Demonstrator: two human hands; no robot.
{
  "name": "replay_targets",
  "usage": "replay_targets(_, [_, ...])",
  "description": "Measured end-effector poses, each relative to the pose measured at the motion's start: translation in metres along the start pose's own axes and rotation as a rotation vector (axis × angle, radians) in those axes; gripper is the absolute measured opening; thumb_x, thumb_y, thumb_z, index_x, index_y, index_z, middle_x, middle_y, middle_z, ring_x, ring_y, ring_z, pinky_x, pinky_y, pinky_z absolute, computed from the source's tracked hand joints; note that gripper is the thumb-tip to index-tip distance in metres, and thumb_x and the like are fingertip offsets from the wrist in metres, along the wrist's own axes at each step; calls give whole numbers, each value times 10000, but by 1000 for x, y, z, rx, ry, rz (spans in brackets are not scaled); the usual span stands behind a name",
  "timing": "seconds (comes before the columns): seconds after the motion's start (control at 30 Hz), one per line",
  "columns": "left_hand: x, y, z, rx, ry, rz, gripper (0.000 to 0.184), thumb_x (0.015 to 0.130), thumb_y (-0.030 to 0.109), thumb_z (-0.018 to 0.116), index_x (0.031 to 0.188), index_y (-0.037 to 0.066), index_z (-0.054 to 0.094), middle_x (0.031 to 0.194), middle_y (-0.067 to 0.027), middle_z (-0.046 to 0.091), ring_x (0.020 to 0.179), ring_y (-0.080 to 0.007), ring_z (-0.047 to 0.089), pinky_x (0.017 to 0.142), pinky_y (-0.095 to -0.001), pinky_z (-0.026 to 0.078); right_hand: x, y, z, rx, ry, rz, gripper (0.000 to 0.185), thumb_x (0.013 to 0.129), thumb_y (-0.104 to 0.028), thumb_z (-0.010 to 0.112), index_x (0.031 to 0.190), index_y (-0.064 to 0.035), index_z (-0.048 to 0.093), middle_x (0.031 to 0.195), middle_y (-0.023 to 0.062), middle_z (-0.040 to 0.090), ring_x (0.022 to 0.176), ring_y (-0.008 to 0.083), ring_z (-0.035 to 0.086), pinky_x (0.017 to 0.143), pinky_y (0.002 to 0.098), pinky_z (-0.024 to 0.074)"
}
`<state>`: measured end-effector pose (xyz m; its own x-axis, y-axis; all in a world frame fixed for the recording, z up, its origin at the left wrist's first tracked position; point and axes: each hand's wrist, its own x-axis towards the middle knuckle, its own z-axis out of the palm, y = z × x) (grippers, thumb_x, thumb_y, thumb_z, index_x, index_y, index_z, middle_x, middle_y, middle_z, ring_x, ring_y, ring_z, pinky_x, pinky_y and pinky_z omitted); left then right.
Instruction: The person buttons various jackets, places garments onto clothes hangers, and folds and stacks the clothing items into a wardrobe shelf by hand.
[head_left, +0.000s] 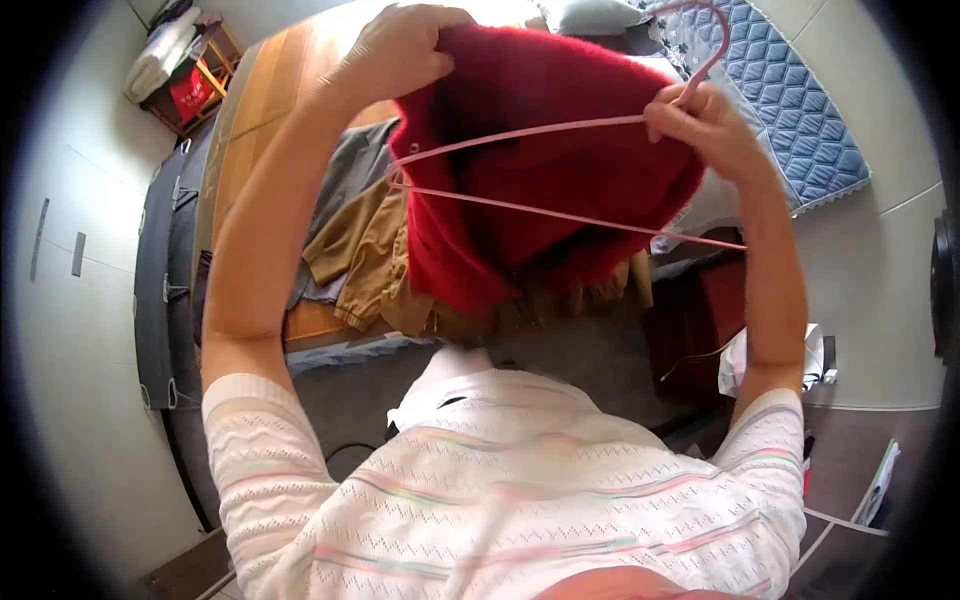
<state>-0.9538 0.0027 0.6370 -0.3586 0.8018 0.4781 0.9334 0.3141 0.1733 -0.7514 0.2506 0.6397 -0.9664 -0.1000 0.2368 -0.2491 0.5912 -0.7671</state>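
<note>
A fuzzy red garment (570,90) hangs in front of me at the upper middle. My left hand (405,50) is raised and grips its upper left edge between thumb and fingers. Closed round the neck of a thin pink hanger (540,128) is my right hand (700,125), beside the garment's right side. The hook curves up above that hand. The hanger's bars cross in front of the red cloth, and its left end lies at the cloth's left edge. Its right end reaches my right forearm.
Behind the garment, brown clothing (365,250) and grey clothing (350,175) lie on a bed with an orange-brown surface (280,85). A blue quilted mat (790,110) is at the upper right. A dark red box-like object (700,320) stands below it. White cabinets (80,320) line the left.
</note>
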Motion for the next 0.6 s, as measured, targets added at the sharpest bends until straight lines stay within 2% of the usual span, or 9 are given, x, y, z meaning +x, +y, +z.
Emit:
replay_targets(0.03, [-5,-4,11,50,-16,-53,334,651,144,608,985,132,613,900,-100,629,839,-278,593,781,-371,458,2,-16,-6,-119,-32,-11,220,849,-226,559,740,-55,644,674,31,614,630,95,553,645,238,450])
replay_targets(0.13, [-15,-11,53,-85,119,-198,328,654,187,622,978,134,620,908,-107,625,856,-291,582,794,-381,453,4,-34,-19,-330,-58,-27,251,855,-252,548,710,-70,642,640,30,604,596,92,542,626,229,450])
replay_targets(0.17, [-14,-13,61,-94,124,-197,310,657,143,618,964,99,624,889,-96,634,821,-247,604,760,-347,471,3,-35,-23,-374,-59,-25,260,855,-261,546,703,-74,642,635,30,603,589,90,540,619,226,449])
replay_targets(0.27, [-9,-17,89,-785,176,-347,314,684,48,592,997,65,609,854,-85,635,753,-178,606,684,-286,484,-3,-36,-28,-453,-58,74,275,856,-278,543,694,-78,641,624,32,600,576,91,539,607,221,446])
replay_targets(0.37, [-7,-7,121,-1416,240,-519,335,713,-26,555,1037,53,590,831,-71,621,708,-118,579,616,-225,471,-9,-33,-27,-431,-17,55,278,847,-277,557,687,-64,638,604,25,589,553,87,521,576,229,431])
replay_targets(0.47, [-6,-12,151,-1421,178,-557,365,733,-27,550,1084,74,569,835,-73,618,689,-113,574,617,-216,481,-16,-21,-28,-449,20,97,283,839,-275,566,687,-46,633,592,20,579,543,88,512,556,234,420])
replay_targets(0.5, [-3,-19,156,-1415,148,-534,313,747,-10,544,1047,66,596,828,-61,616,691,-109,574,620,-209,485,-20,-16,-27,-456,34,126,285,837,-274,569,687,-39,631,588,17,575,540,89,509,549,236,416])
replay_targets(0.6, [2,6,110,-1332,104,-472,253,761,13,537,996,48,625,815,-65,623,693,-110,576,631,-206,485,-31,4,-32,-547,70,295,280,838,-246,577,662,-30,588,598,9,542,580,77,469,557,237,360])
